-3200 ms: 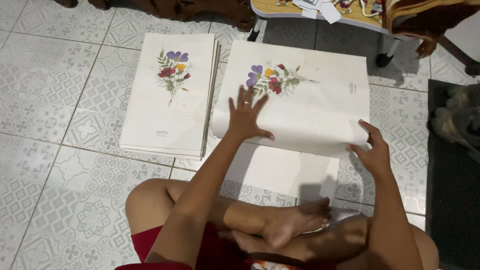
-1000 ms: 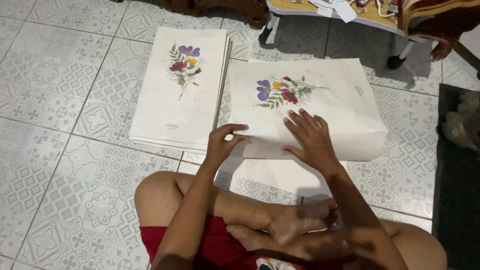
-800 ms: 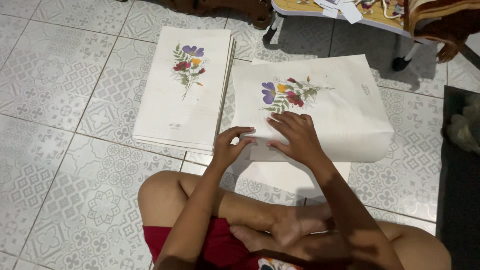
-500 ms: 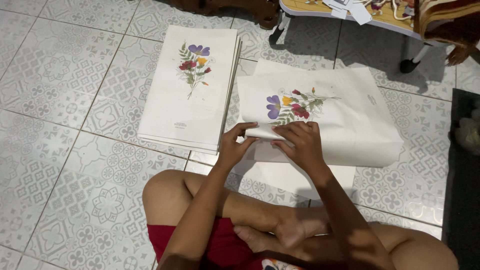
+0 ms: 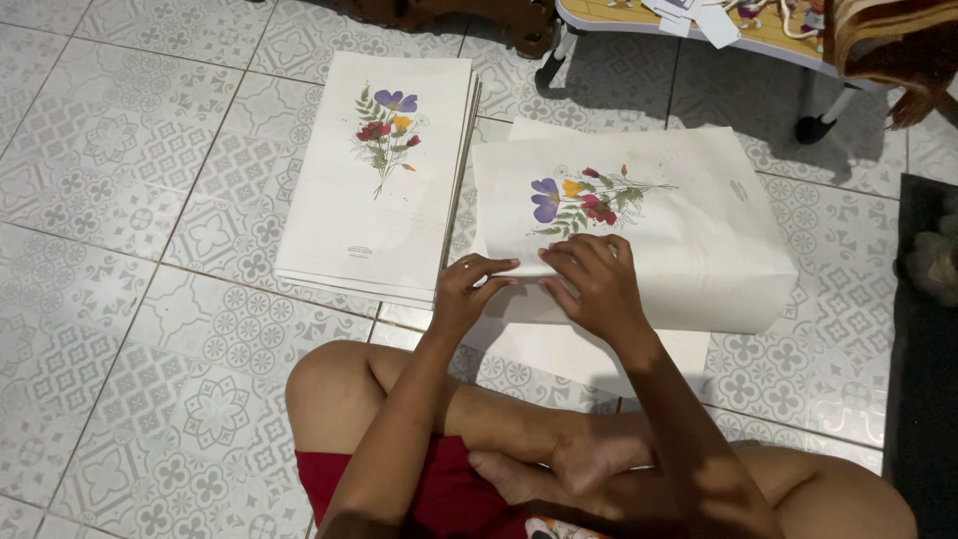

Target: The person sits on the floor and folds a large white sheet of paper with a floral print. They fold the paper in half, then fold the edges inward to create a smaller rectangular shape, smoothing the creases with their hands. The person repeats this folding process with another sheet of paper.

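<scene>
The person sits cross-legged on the patterned grey tile floor (image 5: 130, 329), and both hands meet at the near left corner of a white paper bag (image 5: 689, 240) that lies flat on the tiles with a print of pressed flowers in purple, yellow and red on its upper face; the left hand (image 5: 467, 292) pinches the bag's near edge, thumb and fingers closed on the paper fold; the right hand (image 5: 594, 284) lies palm down on the same edge just beside it, fingers curled and pressing the fold flat, its fingertips almost touching those of the left; the flower print sits just beyond the knuckles of both hands; under the bag, a further white sheet (image 5: 589, 354) shows toward the person's legs; to the left of the bag, near but apart from it, lies a neat stack of the same flowered bags (image 5: 384, 170), set lengthwise with the bouquet print upright on the top one; beyond the bag, at the far right, stands a low counter (image 5: 699, 30) on dark feet, with paper scraps on it; right of the bag, a dark mat (image 5: 923, 339) runs along the edge of the view; the person's bare foot (image 5: 589, 459) rests on red shorts (image 5: 439, 494) below the hands.
</scene>
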